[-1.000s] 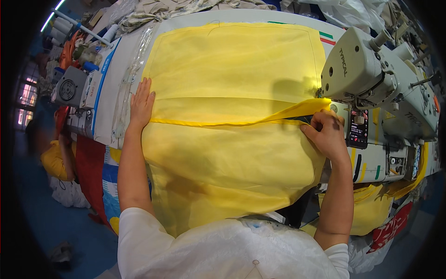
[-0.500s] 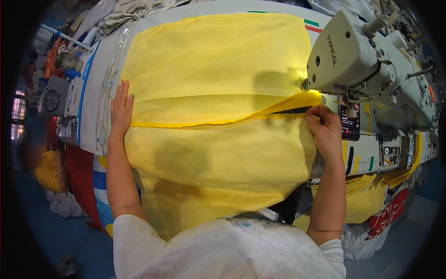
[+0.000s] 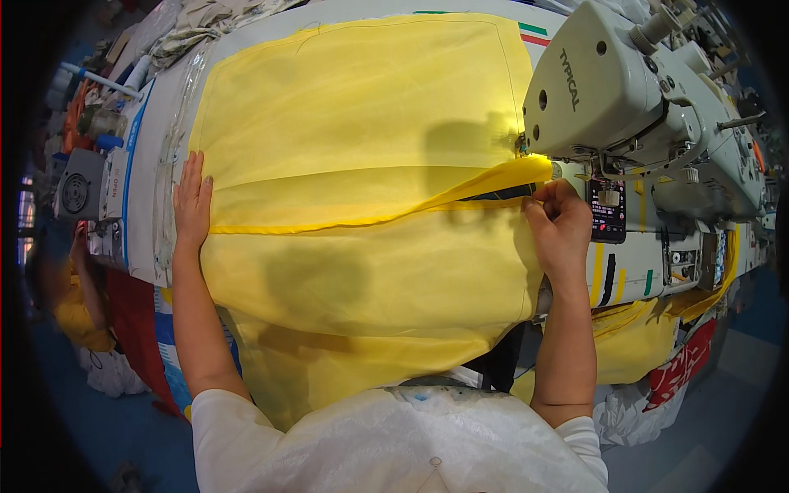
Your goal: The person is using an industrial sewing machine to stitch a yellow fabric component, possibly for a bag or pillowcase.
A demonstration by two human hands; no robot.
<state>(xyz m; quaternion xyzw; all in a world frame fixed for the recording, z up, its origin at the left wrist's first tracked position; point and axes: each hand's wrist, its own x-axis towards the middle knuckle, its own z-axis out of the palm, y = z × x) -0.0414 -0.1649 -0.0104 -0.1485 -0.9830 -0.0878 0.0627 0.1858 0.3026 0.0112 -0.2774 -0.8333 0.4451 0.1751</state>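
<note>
A large yellow cloth (image 3: 345, 123) is spread over the white sewing table. A folded, brighter yellow strip runs across its middle, and the fold lifts apart toward the right, showing a dark gap. My left hand (image 3: 192, 201) lies flat with fingers stretched at the cloth's left edge, beside the strip's end. At the right end of the gap my right hand (image 3: 560, 222) pinches the lower cloth edge between thumb and fingers. Just beyond it stands the sewing machine (image 3: 608, 82), its lamp lighting the cloth by the needle area. The near part of the cloth hangs toward my lap.
A phone (image 3: 606, 212) with a lit screen lies under the machine's arm. More yellow cloth (image 3: 633, 345) hangs at the lower right, near a red patterned cloth (image 3: 680, 366). At the left are a small fan-like box (image 3: 78, 191) and a person in yellow (image 3: 80, 308).
The whole view has shifted a little, so everything sits slightly further left. Both hands keep their places on the cloth, the right one still pinching the edge.
</note>
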